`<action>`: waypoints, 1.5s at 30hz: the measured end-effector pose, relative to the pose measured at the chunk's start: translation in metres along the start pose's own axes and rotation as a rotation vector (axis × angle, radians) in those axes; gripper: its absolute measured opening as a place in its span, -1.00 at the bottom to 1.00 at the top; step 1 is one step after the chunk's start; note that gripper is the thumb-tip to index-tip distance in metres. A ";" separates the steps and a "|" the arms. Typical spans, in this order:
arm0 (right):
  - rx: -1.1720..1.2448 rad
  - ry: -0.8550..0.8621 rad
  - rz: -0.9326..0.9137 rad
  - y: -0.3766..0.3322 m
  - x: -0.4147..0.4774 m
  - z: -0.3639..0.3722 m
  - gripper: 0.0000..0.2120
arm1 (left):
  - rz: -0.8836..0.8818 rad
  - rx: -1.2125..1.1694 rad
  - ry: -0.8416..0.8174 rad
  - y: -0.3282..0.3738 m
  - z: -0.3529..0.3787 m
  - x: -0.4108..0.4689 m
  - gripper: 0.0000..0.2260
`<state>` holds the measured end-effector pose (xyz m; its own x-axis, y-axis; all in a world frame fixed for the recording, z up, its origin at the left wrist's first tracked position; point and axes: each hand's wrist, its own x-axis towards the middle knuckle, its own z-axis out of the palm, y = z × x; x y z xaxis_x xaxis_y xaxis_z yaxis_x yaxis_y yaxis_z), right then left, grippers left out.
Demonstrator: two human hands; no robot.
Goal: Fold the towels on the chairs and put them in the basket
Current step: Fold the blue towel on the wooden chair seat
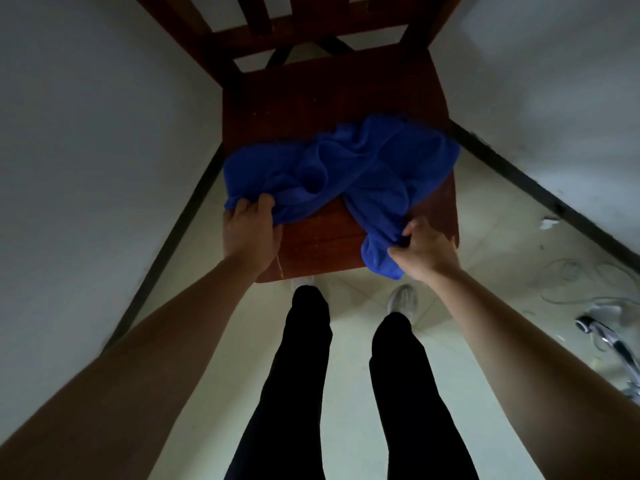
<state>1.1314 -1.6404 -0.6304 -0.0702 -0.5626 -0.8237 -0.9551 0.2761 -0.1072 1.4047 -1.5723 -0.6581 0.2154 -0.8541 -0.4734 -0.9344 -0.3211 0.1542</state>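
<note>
A crumpled blue towel [346, 164] lies across the seat of a dark red wooden chair [311, 95], spilling over the seat's right and front edges. My left hand [251, 230] grips the towel's near left corner at the seat's left edge. My right hand [422, 247] pinches a bunched fold of the towel at the seat's front right corner, where a lump of cloth hangs over the edge. No basket is in view.
The chair stands in a corner between two white walls with dark skirting. My legs in black trousers and white shoes [403, 299] stand in front of the seat. Cables and a metal fitting [606, 341] lie on the pale tiled floor at the right.
</note>
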 end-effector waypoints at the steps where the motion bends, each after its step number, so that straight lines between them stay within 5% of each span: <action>1: 0.009 0.031 0.028 0.005 0.001 -0.003 -0.61 | -0.030 -0.014 0.014 0.000 0.001 -0.002 -0.52; 5: 0.112 0.184 -0.062 0.010 0.006 -0.010 -0.53 | 0.037 0.050 0.146 0.013 0.006 -0.004 -0.21; 8: 0.190 0.260 -0.187 0.000 0.010 -0.012 -0.45 | 0.116 -0.031 0.211 0.025 0.010 0.001 -0.35; 13: 0.194 0.172 -0.252 -0.008 0.013 0.001 -0.45 | -0.064 -0.179 0.231 0.033 0.009 0.008 -0.65; 19: 0.123 0.481 -0.529 -0.025 0.001 0.018 -0.40 | -0.075 -0.266 0.348 0.021 0.003 -0.015 -0.88; 25: 0.059 0.028 -0.661 -0.067 -0.017 0.026 -0.20 | 0.046 -0.224 0.195 -0.002 -0.001 -0.041 -0.81; 30: -0.159 0.116 -0.798 -0.080 -0.018 0.038 -0.28 | 0.113 -0.185 0.228 -0.005 0.006 -0.065 -0.66; 33: -0.381 0.119 -0.759 -0.084 -0.007 0.038 -0.66 | 0.040 -0.168 0.171 -0.006 0.008 -0.067 -0.49; 36: -0.485 0.307 -0.747 -0.066 0.002 0.023 -0.73 | -0.101 -0.087 -0.049 -0.015 0.014 -0.062 -0.37; 42: -0.549 0.358 -0.433 -0.009 0.022 -0.030 -0.78 | -0.026 0.043 0.022 -0.015 0.028 -0.055 -0.62; 45: -0.468 0.476 -0.443 -0.018 0.015 -0.026 -0.75 | 0.046 0.046 0.115 -0.002 0.029 -0.049 -0.78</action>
<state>1.1395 -1.6744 -0.6265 0.3291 -0.8448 -0.4219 -0.9372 -0.3469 -0.0366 1.3882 -1.5182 -0.6603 0.2008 -0.9097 -0.3635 -0.9555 -0.2637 0.1321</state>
